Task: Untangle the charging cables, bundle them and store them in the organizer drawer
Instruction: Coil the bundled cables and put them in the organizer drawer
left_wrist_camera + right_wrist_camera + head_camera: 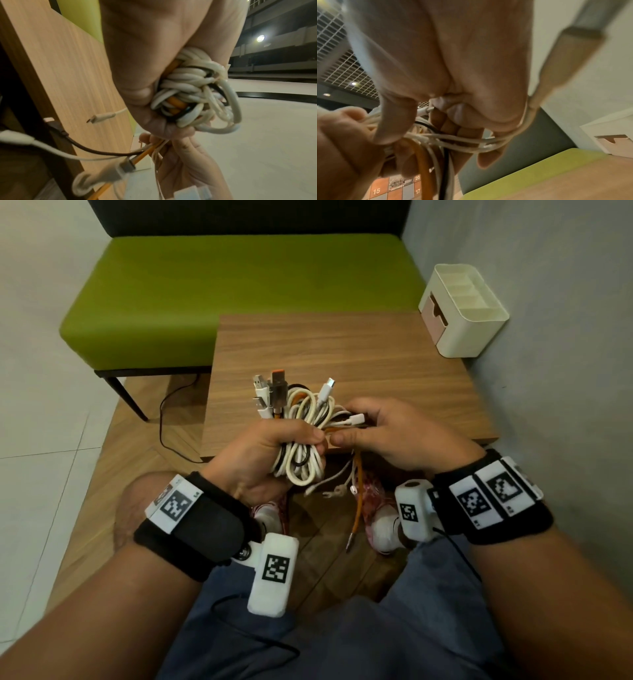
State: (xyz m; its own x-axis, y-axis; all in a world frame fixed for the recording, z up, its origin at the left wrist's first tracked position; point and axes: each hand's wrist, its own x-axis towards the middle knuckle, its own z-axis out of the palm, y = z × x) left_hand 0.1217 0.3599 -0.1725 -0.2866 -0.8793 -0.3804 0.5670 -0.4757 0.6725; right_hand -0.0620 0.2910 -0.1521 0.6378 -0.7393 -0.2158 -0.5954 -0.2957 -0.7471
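The coil of cables (301, 436) is clamped in the left hand (270, 453), whose fingers are curled tightly round the white, black and orange loops; the same clenched grip is seen in the left wrist view, with the loops (193, 94) bulging out of the fist. Above that hand, several plug ends (270, 392) stand up out of the coil. Just beside it, touching the coil, the right hand (387, 436) is closed on a few loose strands, which are pinched between thumb and curled fingers. Below both hands, an orange cable (356, 508) and thin white ends are left hanging. Beyond the hands a wooden table (342, 350) is seen, and at its far corner, well apart from the right hand, the white organizer (476, 330) is set, its pink drawer (433, 316) pushed in.
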